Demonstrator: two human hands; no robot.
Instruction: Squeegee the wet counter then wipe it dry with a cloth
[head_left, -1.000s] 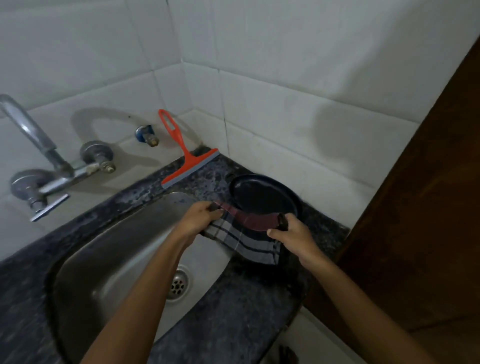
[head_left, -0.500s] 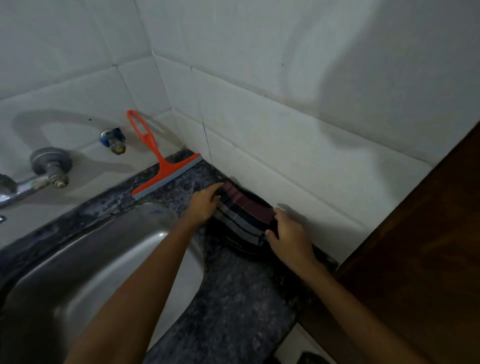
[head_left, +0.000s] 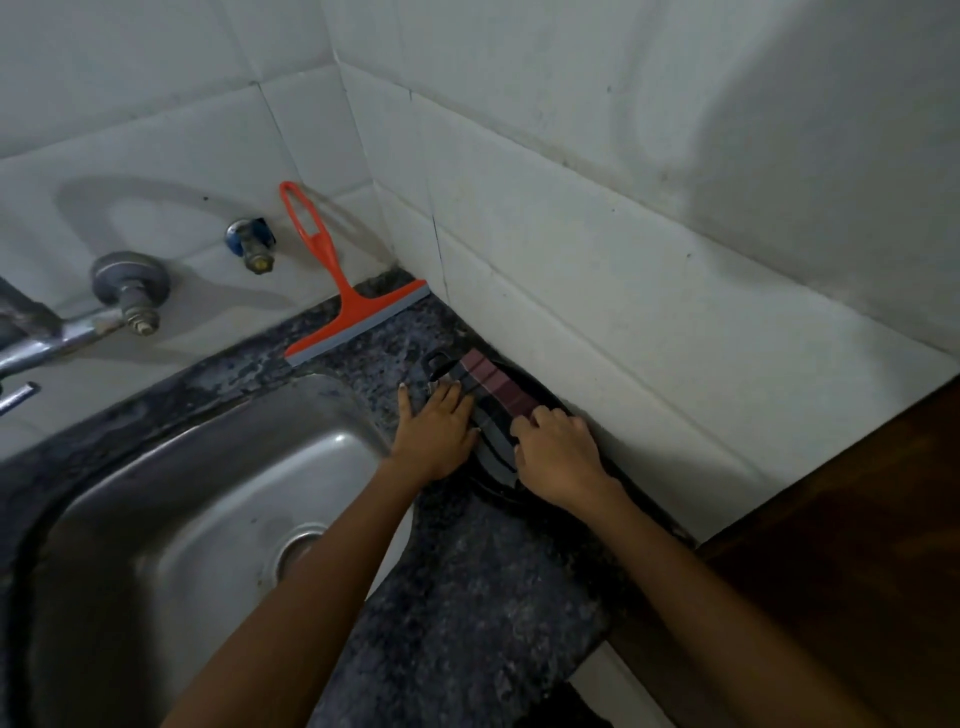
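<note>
Since half a second ago the view has swung left and down, so more of the steel sink (head_left: 171, 519) and the tap (head_left: 67, 332) now show, and both hands have closed in on the cloth (head_left: 491, 387), leaving less of it uncovered. The left hand (head_left: 436, 434) lies flat, fingers spread, pressing the cloth's near-left edge against the dark speckled counter (head_left: 467, 613). The right hand (head_left: 558, 452) is curled, fingertips dug into the fabric; whether it pinches a fold or only presses down cannot be told. The plaid cloth, with maroon and grey bands, is draped over a black round pan (head_left: 519, 491) that sits against the white tiled wall (head_left: 597, 291). The cloth's long axis runs from the far left toward the near right, alongside the wall. The orange squeegee (head_left: 343, 306) stands in the corner well apart from the hands, blade down on the counter, its handle leaning up and back against the tiles. No writing or brand can be read anywhere.
</note>
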